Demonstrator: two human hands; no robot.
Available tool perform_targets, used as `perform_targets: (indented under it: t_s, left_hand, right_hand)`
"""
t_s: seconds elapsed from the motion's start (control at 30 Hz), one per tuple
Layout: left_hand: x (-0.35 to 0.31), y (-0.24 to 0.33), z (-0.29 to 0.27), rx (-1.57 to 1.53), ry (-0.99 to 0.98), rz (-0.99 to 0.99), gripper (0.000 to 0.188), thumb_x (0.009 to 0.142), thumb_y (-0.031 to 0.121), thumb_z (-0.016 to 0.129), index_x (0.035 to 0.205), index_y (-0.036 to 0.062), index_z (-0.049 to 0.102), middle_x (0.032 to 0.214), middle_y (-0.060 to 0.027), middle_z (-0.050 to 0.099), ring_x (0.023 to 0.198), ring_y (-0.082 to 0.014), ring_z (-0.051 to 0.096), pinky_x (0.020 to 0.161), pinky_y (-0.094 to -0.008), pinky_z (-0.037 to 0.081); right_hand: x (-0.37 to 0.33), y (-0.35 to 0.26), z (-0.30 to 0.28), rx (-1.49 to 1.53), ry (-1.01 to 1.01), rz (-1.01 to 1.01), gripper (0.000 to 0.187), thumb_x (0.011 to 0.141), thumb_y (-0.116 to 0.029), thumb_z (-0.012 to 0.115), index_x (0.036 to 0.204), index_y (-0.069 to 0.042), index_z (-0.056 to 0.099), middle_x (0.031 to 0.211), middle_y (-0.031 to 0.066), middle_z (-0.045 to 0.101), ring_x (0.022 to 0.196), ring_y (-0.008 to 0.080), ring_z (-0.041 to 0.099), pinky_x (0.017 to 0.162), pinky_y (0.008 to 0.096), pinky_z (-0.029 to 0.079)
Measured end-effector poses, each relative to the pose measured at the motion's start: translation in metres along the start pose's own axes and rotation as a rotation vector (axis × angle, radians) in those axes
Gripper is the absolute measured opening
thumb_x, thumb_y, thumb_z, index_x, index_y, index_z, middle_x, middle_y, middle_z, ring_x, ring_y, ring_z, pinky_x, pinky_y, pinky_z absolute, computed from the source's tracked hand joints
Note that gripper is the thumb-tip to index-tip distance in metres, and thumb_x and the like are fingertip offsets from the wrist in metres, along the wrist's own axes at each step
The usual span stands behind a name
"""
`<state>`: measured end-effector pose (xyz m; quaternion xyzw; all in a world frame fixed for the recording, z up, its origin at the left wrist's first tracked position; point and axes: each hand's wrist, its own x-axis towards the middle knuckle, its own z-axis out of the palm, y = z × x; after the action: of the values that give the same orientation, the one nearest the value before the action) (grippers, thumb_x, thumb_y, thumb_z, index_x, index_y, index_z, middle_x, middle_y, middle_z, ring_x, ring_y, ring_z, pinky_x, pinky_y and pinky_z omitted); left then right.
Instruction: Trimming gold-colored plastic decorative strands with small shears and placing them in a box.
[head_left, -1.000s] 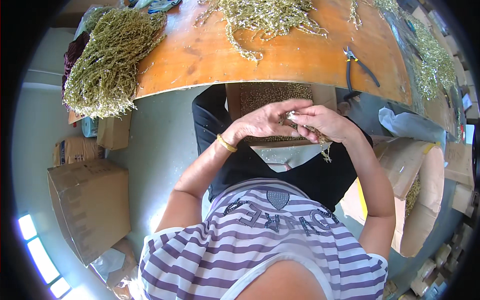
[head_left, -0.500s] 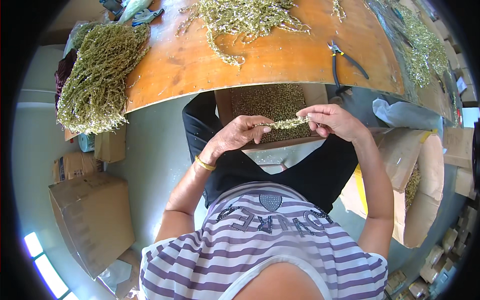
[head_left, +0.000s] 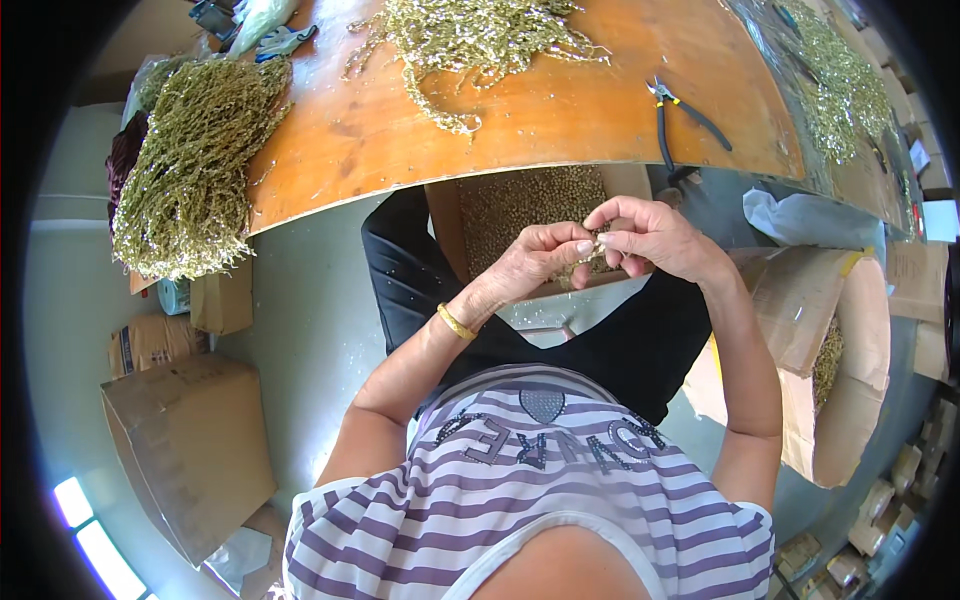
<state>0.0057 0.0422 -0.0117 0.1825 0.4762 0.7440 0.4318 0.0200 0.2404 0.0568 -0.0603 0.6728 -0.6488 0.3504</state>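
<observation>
I see the left hand (head_left: 535,264) and right hand (head_left: 655,238) pinching a gold strand (head_left: 598,246) by the orange table (head_left: 540,125). Pliers (head_left: 663,94) lie on top; a big box (head_left: 195,445) sits left on the grey floor (head_left: 310,290).

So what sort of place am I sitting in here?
Probably a small craft or assembly workshop, though I can't be certain. Glittery gold strands are heaped on a wooden worktable, black-handled pliers lie on it, and an open carton of small beadlike pieces shows below its edge.
</observation>
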Motion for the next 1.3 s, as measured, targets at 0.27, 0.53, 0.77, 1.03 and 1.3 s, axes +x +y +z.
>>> perform_targets:
  t_s: [0.27, 0.53, 0.77, 1.03, 1.3]
  left_hand:
    - [0.006, -0.012, 0.014, -0.098, 0.318, 0.107, 0.015, 0.088, 0.02, 0.051, 0.093, 0.0063, 0.055, 0.069, -0.0006, 0.056, 0.059, -0.0077, 0.05, 0.057, -0.0195, 0.042]
    - [0.004, -0.011, 0.017, 0.078, 0.322, 0.176, 0.014, 0.089, 0.016, 0.048, 0.093, 0.0029, 0.053, 0.073, -0.0013, 0.057, 0.065, -0.0068, 0.053, 0.062, -0.0199, 0.045]
    - [0.0, -0.007, 0.017, 0.069, 0.322, 0.16, 0.014, 0.09, 0.014, 0.046, 0.092, 0.0018, 0.053, 0.076, -0.0031, 0.059, 0.069, -0.0081, 0.056, 0.065, -0.0209, 0.046]
    - [-0.001, -0.008, 0.01, 0.067, 0.258, 0.154, 0.013, 0.089, 0.011, 0.046, 0.093, 0.0001, 0.052, 0.084, -0.0066, 0.06, 0.077, -0.0122, 0.059, 0.073, -0.0249, 0.047]
    - [-0.003, -0.007, 0.011, 0.029, 0.252, 0.17, 0.017, 0.088, 0.009, 0.049, 0.101, -0.0001, 0.052, 0.086, -0.0072, 0.06, 0.081, -0.0137, 0.059, 0.074, -0.0252, 0.048]
  right_hand:
    - [-0.005, 0.075, 0.03, 0.339, 1.015, -0.217, 0.022, 0.089, -0.025, 0.047, 0.092, -0.006, 0.058, 0.073, -0.0003, 0.057, 0.064, 0.0072, 0.055, 0.057, 0.0182, 0.042]
    - [0.026, 0.07, 0.074, 0.602, 0.878, -0.47, 0.01, 0.083, -0.009, 0.058, 0.09, -0.002, 0.057, 0.085, 0.0024, 0.057, 0.074, 0.0056, 0.052, 0.066, 0.02, 0.044]
    - [0.029, 0.064, 0.069, 0.614, 0.899, -0.467, 0.013, 0.083, -0.015, 0.058, 0.092, -0.005, 0.057, 0.084, 0.001, 0.059, 0.075, 0.0049, 0.052, 0.064, 0.0181, 0.041]
    - [0.03, 0.06, 0.067, 0.733, 0.813, -0.485, 0.013, 0.081, -0.011, 0.06, 0.093, -0.006, 0.056, 0.089, 0.0046, 0.061, 0.074, 0.0062, 0.054, 0.063, 0.0186, 0.043]
    - [0.03, 0.064, 0.065, 0.696, 0.777, -0.493, 0.024, 0.081, -0.005, 0.058, 0.104, -0.005, 0.054, 0.087, 0.0048, 0.06, 0.076, 0.0082, 0.055, 0.066, 0.0189, 0.044]
